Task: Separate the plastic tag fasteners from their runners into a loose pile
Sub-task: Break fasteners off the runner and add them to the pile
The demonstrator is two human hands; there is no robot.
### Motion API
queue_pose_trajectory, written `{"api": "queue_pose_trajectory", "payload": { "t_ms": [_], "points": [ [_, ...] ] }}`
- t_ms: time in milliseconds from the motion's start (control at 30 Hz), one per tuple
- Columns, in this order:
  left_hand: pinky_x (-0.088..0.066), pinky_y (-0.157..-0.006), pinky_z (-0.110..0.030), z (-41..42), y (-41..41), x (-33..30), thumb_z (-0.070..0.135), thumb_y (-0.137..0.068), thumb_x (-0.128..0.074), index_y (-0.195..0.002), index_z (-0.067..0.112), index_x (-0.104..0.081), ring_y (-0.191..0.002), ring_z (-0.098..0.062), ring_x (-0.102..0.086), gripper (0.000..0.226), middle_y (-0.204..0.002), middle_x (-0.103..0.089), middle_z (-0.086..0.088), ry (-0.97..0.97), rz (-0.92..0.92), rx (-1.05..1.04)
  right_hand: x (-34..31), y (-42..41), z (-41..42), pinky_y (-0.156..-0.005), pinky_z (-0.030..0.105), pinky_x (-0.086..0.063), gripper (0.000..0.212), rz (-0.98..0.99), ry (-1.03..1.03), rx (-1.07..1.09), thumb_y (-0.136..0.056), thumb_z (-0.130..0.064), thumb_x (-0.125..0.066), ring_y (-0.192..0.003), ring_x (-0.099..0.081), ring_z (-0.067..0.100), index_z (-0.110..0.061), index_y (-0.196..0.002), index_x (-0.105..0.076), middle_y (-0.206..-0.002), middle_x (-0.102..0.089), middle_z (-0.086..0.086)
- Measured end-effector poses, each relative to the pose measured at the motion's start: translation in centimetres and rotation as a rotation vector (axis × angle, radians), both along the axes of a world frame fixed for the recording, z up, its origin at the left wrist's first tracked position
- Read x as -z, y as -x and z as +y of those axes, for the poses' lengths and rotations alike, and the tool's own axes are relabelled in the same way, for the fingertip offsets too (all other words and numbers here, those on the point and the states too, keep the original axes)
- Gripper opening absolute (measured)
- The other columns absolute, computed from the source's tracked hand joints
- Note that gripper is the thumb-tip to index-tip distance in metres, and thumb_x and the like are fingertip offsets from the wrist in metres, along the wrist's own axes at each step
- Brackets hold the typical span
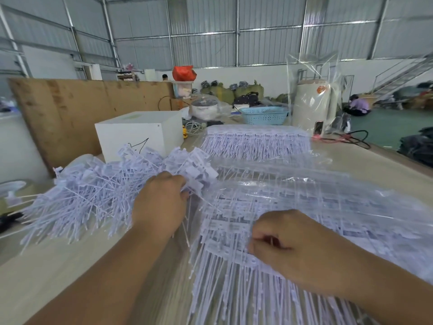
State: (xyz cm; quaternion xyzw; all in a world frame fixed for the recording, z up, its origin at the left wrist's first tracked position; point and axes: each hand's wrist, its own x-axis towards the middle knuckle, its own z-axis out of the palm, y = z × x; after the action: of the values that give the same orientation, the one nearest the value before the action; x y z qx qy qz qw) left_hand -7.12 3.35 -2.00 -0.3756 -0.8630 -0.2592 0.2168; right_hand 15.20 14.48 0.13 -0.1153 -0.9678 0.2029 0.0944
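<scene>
The right hand [290,245] is nearest, at the bench's near edge, fingers curled and pinching the runners [236,233], a flat stack of white fastener strips partly under clear plastic wrap [304,191]. The strips' thin tails hang toward the near edge. The left hand [161,202] reaches to the middle of the bench [42,273], fingers curled on a few fasteners at the right edge of the loose pile [93,191], which spreads over the bench's left side. Behind the pile, a white box [138,134] stands against a brown board [77,109]. A second stack [255,141] of strips lies toward the far edge, with a blue basket [264,114] and a wrapped cream cylinder [311,104] beyond it.
</scene>
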Motion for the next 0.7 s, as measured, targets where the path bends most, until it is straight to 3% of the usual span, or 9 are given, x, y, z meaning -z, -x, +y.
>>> {"api": "queue_pose_trajectory", "payload": {
  "t_ms": [133,200,300,367,567,700],
  "points": [
    [-0.052,-0.08,-0.039,-0.1,-1.7,-0.7,0.009,-0.085,-0.064,-0.102,0.012,-0.074,-0.091,-0.023,-0.061,0.02,-0.097,-0.068,-0.004,-0.106,0.073,0.223,0.6,0.1,0.8,-0.086,0.022,-0.043,0.016,0.133,-0.141,0.052,-0.098,-0.038,-0.047,-0.099,-0.048,0.005,-0.031,-0.103,-0.06,-0.102,-0.055,-0.016],
    [-0.051,-0.07,-0.029,-0.3,-3.1,-1.0,0.013,-0.088,-0.062,-0.096,0.019,-0.074,-0.076,-0.007,-0.059,0.017,-0.086,-0.066,0.009,-0.126,-0.047,0.367,1.0,0.2,1.1,-0.097,0.025,-0.039,0.031,0.066,-0.177,0.075,-0.099,-0.041,-0.044,-0.115,-0.04,0.009,-0.03,-0.127,-0.052,-0.122,-0.051,-0.013],
    [-0.048,-0.069,-0.023,-0.1,-4.6,-0.9,0.02,-0.09,-0.059,-0.091,0.026,-0.073,-0.079,0.0,-0.056,0.015,-0.084,-0.062,0.016,0.023,-0.125,0.507,1.4,0.5,1.3,-0.102,0.032,-0.039,0.041,0.009,-0.256,0.072,-0.101,-0.043,-0.039,-0.122,-0.038,0.013,-0.028,-0.139,-0.042,-0.133,-0.047,-0.01],
    [-0.045,-0.074,-0.02,0.0,-4.8,-0.7,0.021,-0.092,-0.059,-0.098,0.029,-0.072,-0.084,0.002,-0.054,0.016,-0.09,-0.057,0.016,0.1,-0.152,0.532,1.5,0.6,1.4,-0.103,0.033,-0.038,0.041,0.01,-0.269,0.081,-0.101,-0.042,-0.039,-0.123,-0.038,0.015,-0.028,-0.14,-0.041,-0.133,-0.046,-0.009],
    [-0.038,-0.1,-0.032,-0.2,-4.2,0.0,0.039,-0.095,-0.051,-0.125,0.034,-0.06,-0.115,-0.009,-0.038,0.032,-0.114,-0.045,0.013,0.311,-0.183,0.465,1.1,0.5,1.3,-0.103,0.034,-0.037,0.037,-0.036,-0.249,0.112,-0.097,-0.037,-0.044,-0.119,-0.04,0.016,-0.026,-0.133,-0.047,-0.125,-0.048,-0.007],
    [-0.04,-0.096,-0.03,-0.3,-4.1,0.0,0.042,-0.092,-0.057,-0.108,0.035,-0.068,-0.109,-0.002,-0.04,0.021,-0.104,-0.046,0.024,0.24,-0.234,0.498,0.4,0.4,1.1,-0.088,0.025,-0.033,0.026,0.063,-0.178,0.153,-0.093,-0.033,-0.049,-0.102,-0.04,0.009,-0.027,-0.118,-0.054,-0.105,-0.043,-0.014]
  ]
}}
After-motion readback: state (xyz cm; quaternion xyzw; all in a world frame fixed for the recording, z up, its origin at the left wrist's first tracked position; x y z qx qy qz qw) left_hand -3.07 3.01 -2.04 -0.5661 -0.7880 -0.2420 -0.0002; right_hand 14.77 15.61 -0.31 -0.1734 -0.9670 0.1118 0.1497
